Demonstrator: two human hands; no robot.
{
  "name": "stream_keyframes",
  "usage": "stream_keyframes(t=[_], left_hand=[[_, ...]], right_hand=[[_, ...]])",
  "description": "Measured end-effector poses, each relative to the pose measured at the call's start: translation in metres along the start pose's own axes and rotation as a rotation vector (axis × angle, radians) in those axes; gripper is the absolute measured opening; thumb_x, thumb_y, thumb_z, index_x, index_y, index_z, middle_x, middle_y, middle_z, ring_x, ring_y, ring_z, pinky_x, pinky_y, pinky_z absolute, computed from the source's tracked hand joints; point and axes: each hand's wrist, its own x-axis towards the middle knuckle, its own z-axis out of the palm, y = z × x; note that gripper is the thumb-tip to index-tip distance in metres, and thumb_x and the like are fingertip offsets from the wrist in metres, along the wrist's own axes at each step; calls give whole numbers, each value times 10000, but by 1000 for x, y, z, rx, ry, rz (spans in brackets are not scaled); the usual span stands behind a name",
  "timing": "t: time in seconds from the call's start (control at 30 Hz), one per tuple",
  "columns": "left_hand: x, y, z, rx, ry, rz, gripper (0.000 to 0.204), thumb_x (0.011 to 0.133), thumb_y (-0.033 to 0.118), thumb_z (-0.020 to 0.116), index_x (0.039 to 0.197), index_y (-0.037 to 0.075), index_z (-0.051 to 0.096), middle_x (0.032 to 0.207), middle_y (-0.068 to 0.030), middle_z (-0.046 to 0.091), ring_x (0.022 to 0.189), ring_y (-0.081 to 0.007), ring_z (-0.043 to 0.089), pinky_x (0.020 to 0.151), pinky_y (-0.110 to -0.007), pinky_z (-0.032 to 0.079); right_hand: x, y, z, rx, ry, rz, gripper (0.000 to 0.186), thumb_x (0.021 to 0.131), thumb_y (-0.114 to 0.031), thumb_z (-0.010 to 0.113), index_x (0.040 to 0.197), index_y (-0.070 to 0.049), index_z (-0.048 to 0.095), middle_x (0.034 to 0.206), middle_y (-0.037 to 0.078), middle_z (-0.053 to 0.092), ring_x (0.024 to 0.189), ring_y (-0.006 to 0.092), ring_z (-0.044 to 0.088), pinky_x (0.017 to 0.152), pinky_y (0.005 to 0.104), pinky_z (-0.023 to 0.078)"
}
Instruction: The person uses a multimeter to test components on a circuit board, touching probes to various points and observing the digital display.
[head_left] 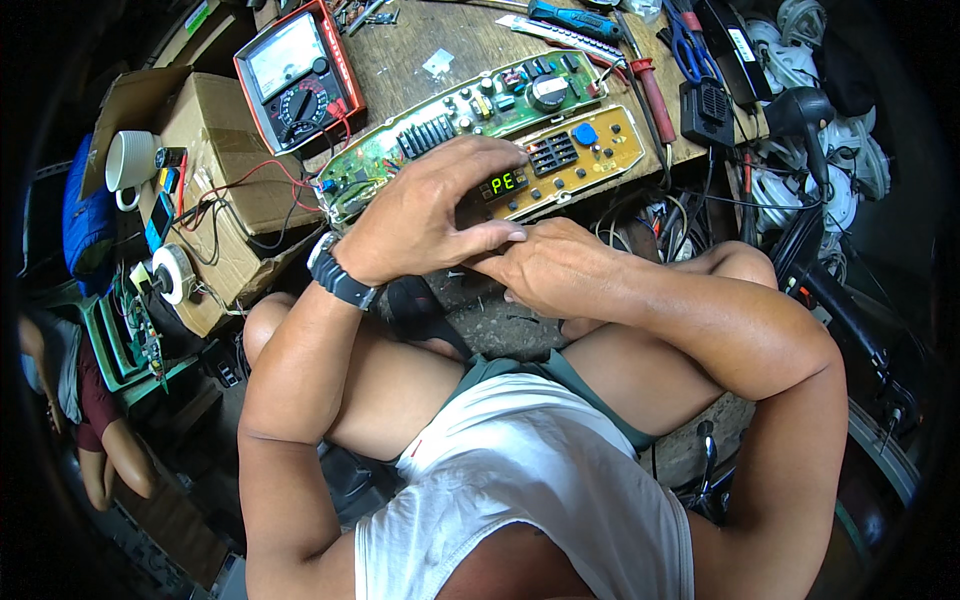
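Note:
My left hand (425, 215) arches over the left part of a brown control board (595, 165) with a green lit display (503, 184). Its fingers reach across above the display and its thumb is spread away from them, close to my right hand (560, 262). That right hand is bent inward just below the board's near edge, fingers curled. Their tips are partly hidden, so what they hold, if anything, does not show. Behind the brown board lies a long green circuit board (470, 110) carrying many components, its lower left part covered by my left hand.
An analog multimeter (300, 80) with red and black leads stands at the far left, by an open cardboard box (235, 150) bearing a white mug (130, 160). At right lie a soldering iron (655, 100) and blue-handled pliers (690, 55). Another person's legs (125, 455) show at left.

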Motion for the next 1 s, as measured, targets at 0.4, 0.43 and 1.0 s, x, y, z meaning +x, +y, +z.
stream_keyframes(t=[0.4,0.43,1.0], left_hand=[[14,-5,25,23,21,20,634,853,261,951,1395,44,703,1397,-179,728,1296,-376,702,1127,-459,561],[14,-4,23,25,24,22,636,852,261,952,1395,44,703,1399,-179,728,1296,-377,702,1129,-461,560],[3,-15,-2,-387,5,-193,927,1165,707,217,1446,-32,700,1425,-219,701,1400,-345,634,1238,-455,444]], right_hand=[[-3,-3,-13,-13,-125,30,679,941,-213,771,1568,-68,554,942,192,781,875,391,775,823,498,613],[-3,-3,-12,-1,-117,28,684,937,-209,774,1569,-68,553,935,191,780,871,391,775,822,498,613],[9,-14,-15,2,-157,116,691,987,-217,740,1614,-56,500,1032,217,741,960,391,769,865,513,611]])
